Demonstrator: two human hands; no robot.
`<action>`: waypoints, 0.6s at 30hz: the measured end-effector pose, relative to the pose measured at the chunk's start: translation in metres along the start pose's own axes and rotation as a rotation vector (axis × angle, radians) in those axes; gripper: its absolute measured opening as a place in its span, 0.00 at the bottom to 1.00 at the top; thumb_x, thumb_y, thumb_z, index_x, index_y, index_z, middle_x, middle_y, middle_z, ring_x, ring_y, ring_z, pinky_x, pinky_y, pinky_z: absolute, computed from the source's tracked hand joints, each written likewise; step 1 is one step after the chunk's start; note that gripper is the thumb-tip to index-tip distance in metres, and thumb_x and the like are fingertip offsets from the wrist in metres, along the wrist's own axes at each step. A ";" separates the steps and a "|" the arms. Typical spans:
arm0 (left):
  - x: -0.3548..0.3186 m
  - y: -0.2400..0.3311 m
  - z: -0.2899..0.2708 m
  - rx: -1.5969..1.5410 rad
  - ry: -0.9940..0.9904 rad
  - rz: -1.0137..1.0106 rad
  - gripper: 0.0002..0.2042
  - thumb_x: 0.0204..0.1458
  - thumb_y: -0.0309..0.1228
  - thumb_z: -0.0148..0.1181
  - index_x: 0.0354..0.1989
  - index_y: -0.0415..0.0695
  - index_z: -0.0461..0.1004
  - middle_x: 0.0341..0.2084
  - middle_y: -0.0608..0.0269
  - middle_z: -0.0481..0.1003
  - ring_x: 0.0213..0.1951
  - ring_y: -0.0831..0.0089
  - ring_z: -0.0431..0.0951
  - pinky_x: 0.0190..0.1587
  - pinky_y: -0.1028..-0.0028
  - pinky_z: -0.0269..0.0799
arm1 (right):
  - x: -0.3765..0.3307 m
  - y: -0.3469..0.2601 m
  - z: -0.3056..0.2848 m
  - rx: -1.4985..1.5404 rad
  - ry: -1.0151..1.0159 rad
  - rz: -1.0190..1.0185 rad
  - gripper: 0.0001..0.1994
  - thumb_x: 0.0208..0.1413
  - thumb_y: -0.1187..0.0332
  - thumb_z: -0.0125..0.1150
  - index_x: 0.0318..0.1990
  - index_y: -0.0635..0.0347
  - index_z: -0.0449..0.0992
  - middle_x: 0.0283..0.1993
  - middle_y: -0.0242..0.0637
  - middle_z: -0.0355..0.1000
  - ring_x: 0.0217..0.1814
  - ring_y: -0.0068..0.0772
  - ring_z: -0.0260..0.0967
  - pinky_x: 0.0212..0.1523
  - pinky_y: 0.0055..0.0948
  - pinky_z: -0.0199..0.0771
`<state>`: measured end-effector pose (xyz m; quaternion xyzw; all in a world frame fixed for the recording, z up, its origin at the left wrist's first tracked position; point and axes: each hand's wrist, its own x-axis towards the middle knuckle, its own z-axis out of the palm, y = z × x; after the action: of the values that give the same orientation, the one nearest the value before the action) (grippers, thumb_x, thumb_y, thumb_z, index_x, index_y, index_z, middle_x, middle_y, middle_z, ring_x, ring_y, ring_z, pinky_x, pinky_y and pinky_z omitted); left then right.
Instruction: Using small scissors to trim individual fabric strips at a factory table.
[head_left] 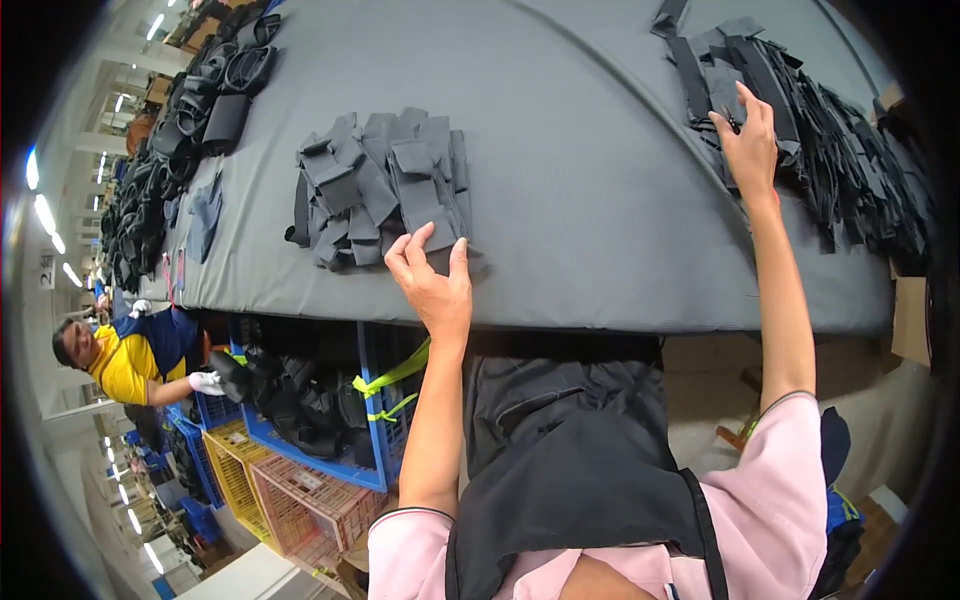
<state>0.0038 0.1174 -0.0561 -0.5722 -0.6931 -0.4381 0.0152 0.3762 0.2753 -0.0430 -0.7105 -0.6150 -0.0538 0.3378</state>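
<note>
- On the table [570, 190], spread with grey cloth, we find two groups of cut dark-grey fabric: a loose pile of short pieces [335, 190] left of centre and a long heap of strips [815, 150] at the right.
- Left hand [437, 295]: positioned at the near edge of the pile. We observe the fingers curled and the thumb held apart from them, with an open gap between. Whether a fingertip touches the lowest piece, we cannot tell.
- Right hand [752, 150]: extended over the left end of the heap. We observe thumb and forefinger parted; a dark shape shows between them, and we cannot tell whether any strip is pinched.
- Between the groups, a raised fold [640, 95] crosses the cloth diagonally.
- Step in hand: we judge this to be handling the cut pieces, with both hands at the stock and the right hand reaching farther.
- Next move: in our judgement, it calls for closing thumb and fingers on a single strip at the right, keeping neighbouring strips undisturbed, while the left hand steadies the pile.
- Caution: we note that the pieces overlap loosely and could slide or come up several together.
</note>
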 end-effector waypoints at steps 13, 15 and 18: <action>0.000 -0.002 -0.022 -0.682 -0.085 -0.614 0.17 0.53 0.26 0.60 0.52 0.40 0.68 0.27 0.72 0.68 0.29 0.85 0.65 0.33 0.84 0.63 | -0.137 -0.215 0.027 1.095 -0.822 -0.063 0.11 0.49 0.71 0.63 0.41 0.63 0.77 0.33 0.33 0.70 0.33 0.20 0.68 0.35 0.21 0.70; 0.000 0.003 -0.025 -0.738 -0.132 -0.613 0.19 0.54 0.27 0.59 0.53 0.38 0.67 0.29 0.74 0.66 0.32 0.87 0.64 0.37 0.86 0.60 | -0.139 -0.229 0.031 1.011 -0.865 -0.062 0.12 0.48 0.67 0.64 0.37 0.65 0.77 0.32 0.37 0.72 0.31 0.23 0.69 0.33 0.24 0.69; -0.001 -0.001 -0.027 -0.730 -0.140 -0.608 0.19 0.54 0.27 0.59 0.54 0.39 0.66 0.29 0.75 0.66 0.32 0.87 0.63 0.37 0.86 0.60 | -0.139 -0.242 0.030 0.964 -0.999 -0.049 0.12 0.48 0.65 0.63 0.34 0.66 0.76 0.29 0.38 0.74 0.29 0.25 0.70 0.32 0.26 0.70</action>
<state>-0.0098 0.0994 -0.0411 -0.3397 -0.6294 -0.5977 -0.3622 0.1131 0.1792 -0.0343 -0.4065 -0.6680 0.5511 0.2911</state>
